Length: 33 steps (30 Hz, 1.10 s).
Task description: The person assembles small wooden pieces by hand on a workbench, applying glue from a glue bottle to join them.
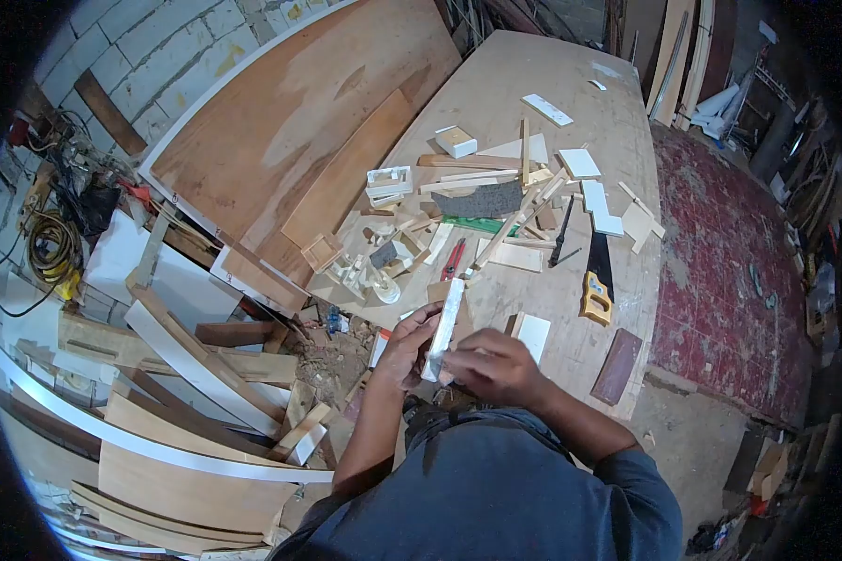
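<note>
A narrow white strip-like piece [447, 323] is held upright in front of my body, near the table's front edge. My left hand [412, 346] grips it from the left side, fingers wrapped round its lower part. My right hand [496, 366] is at the lower end on the right, its fingers curled in and slightly blurred; what they pinch is too small to make out. Just beyond the strip's top lies a red cutter knife [454, 259]. A white-topped block [531, 337] rests on the table right of my hands.
Wood offcuts and sticks [496, 201] pile up mid-table [496, 93]. A yellow-handled saw [597, 297] and a brown block [616, 366] lie on the right. Large plywood panels [281, 131] lean at left, above curved boards [196, 365]. A red floor area [711, 271] is beyond the table.
</note>
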Available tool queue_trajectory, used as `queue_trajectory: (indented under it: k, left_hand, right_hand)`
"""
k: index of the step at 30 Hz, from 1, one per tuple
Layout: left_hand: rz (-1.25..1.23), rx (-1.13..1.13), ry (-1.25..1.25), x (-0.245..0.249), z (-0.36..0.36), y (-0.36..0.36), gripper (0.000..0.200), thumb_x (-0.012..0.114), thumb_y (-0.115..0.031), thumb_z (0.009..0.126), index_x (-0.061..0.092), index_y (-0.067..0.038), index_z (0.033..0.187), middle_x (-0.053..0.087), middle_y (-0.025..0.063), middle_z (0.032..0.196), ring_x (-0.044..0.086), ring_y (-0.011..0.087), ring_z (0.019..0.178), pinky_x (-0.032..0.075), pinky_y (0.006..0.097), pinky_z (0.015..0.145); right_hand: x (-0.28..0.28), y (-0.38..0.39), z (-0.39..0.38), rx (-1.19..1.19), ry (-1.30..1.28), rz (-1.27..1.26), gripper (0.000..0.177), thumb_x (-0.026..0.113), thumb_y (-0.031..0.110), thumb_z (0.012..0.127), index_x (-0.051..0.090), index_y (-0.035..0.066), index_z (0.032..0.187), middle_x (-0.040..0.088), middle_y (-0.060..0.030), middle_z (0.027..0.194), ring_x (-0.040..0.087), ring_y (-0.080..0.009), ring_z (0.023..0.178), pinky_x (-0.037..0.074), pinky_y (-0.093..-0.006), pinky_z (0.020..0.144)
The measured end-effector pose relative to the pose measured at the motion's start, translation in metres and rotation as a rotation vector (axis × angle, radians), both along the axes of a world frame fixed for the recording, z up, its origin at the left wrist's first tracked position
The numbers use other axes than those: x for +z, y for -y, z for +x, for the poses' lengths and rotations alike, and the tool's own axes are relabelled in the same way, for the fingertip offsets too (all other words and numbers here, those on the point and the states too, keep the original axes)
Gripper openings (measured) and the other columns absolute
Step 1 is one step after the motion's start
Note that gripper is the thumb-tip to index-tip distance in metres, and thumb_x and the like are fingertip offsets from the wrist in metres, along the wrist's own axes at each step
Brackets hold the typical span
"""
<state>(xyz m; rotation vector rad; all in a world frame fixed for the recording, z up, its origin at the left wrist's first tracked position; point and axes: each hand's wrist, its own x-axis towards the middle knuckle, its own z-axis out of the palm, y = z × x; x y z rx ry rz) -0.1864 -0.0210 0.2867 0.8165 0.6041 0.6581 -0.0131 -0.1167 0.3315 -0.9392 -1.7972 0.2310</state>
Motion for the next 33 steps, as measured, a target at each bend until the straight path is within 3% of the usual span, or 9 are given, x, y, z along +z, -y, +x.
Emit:
queue_trajectory:
  k: [2, 5, 7, 9, 11, 17, 22, 29, 33]
  left_hand:
    - [-0.036, 0.013, 0.022, 0.002, 0.002, 0.001, 0.034, 0.057, -0.015, 0.095, 0.053, -0.001, 0.126, 0.067, 0.0052, 0.096, 0.064, 0.0102, 0.075, 0.054, 0.0239, 0.064]
    - [-0.051, -0.032, 0.003, 0.007, 0.001, 0.001, 0.035, 0.056, -0.014, 0.095, 0.053, -0.001, 0.127, 0.067, 0.0053, 0.097, 0.065, 0.0108, 0.076, 0.054, 0.0242, 0.065]
    - [-0.038, -0.011, 0.010, 0.004, 0.002, 0.000, 0.035, 0.056, -0.014, 0.095, 0.052, -0.001, 0.128, 0.066, 0.0050, 0.097, 0.065, 0.0110, 0.077, 0.054, 0.0243, 0.066]
    - [-0.028, 0.007, 0.018, 0.002, 0.003, -0.002, 0.036, 0.057, -0.015, 0.095, 0.052, -0.001, 0.128, 0.066, 0.0048, 0.097, 0.065, 0.0111, 0.078, 0.054, 0.0244, 0.066]
    - [0.007, -0.006, -0.008, 0.000, -0.001, -0.004, 0.041, 0.057, -0.021, 0.095, 0.050, -0.002, 0.131, 0.066, 0.0086, 0.105, 0.065, 0.0136, 0.085, 0.055, 0.0269, 0.070]
    - [-0.022, -0.001, -0.017, 0.006, 0.002, -0.001, 0.040, 0.054, -0.020, 0.096, 0.049, -0.002, 0.131, 0.065, 0.0087, 0.103, 0.064, 0.0141, 0.081, 0.055, 0.0274, 0.069]
    - [-0.013, 0.014, 0.029, 0.003, 0.000, -0.004, 0.038, 0.054, -0.022, 0.097, 0.049, -0.002, 0.130, 0.064, 0.0088, 0.100, 0.063, 0.0140, 0.079, 0.055, 0.0278, 0.066]
    - [-0.041, 0.044, 0.041, 0.003, 0.003, 0.002, 0.035, 0.056, -0.018, 0.097, 0.052, -0.002, 0.127, 0.066, 0.0078, 0.102, 0.065, 0.0130, 0.080, 0.056, 0.0273, 0.065]
    - [-0.072, 0.077, 0.088, -0.007, 0.003, -0.002, 0.035, 0.055, -0.017, 0.097, 0.051, -0.002, 0.128, 0.066, 0.0075, 0.101, 0.065, 0.0131, 0.079, 0.056, 0.0272, 0.064]
  right_hand:
    - [-0.008, -0.007, 0.005, -0.137, -0.034, -0.041, 0.027, 0.071, -0.002, 0.074, 0.068, 0.004, 0.099, 0.064, -0.0111, 0.090, 0.065, -0.0256, 0.082, 0.054, -0.0347, 0.071]
    - [-0.013, -0.022, 0.012, -0.243, -0.041, 0.027, 0.028, 0.071, -0.006, 0.071, 0.070, 0.004, 0.097, 0.064, -0.0107, 0.088, 0.064, -0.0235, 0.077, 0.053, -0.0317, 0.066]
    - [-0.011, -0.016, 0.008, -0.214, 0.012, -0.007, 0.029, 0.071, -0.005, 0.071, 0.070, 0.005, 0.098, 0.064, -0.0105, 0.089, 0.064, -0.0236, 0.079, 0.053, -0.0323, 0.068]
    - [-0.005, -0.004, 0.002, 0.040, -0.014, -0.016, 0.025, 0.071, -0.002, 0.074, 0.068, 0.004, 0.099, 0.063, -0.0115, 0.092, 0.064, -0.0259, 0.083, 0.054, -0.0359, 0.071]
    - [0.001, 0.001, 0.001, 0.100, -0.007, -0.015, 0.025, 0.071, -0.002, 0.074, 0.068, 0.004, 0.099, 0.064, -0.0121, 0.092, 0.065, -0.0256, 0.084, 0.054, -0.0355, 0.071]
    - [-0.008, -0.015, 0.015, -0.239, -0.054, -0.041, 0.025, 0.069, -0.003, 0.074, 0.068, 0.003, 0.098, 0.064, -0.0120, 0.091, 0.065, -0.0258, 0.081, 0.053, -0.0351, 0.068]
    - [0.003, 0.013, -0.001, 0.100, 0.018, -0.056, 0.028, 0.071, -0.003, 0.072, 0.069, 0.006, 0.099, 0.064, -0.0100, 0.089, 0.064, -0.0242, 0.080, 0.054, -0.0346, 0.068]
    - [-0.005, -0.003, 0.006, -0.196, -0.129, -0.194, 0.024, 0.072, 0.000, 0.074, 0.068, 0.004, 0.098, 0.064, -0.0137, 0.088, 0.065, -0.0271, 0.078, 0.053, -0.0345, 0.067]
    - [-0.007, 0.017, -0.008, 0.040, -0.061, -0.111, 0.031, 0.072, -0.002, 0.073, 0.068, 0.006, 0.102, 0.065, -0.0113, 0.091, 0.066, -0.0252, 0.083, 0.054, -0.0346, 0.071]
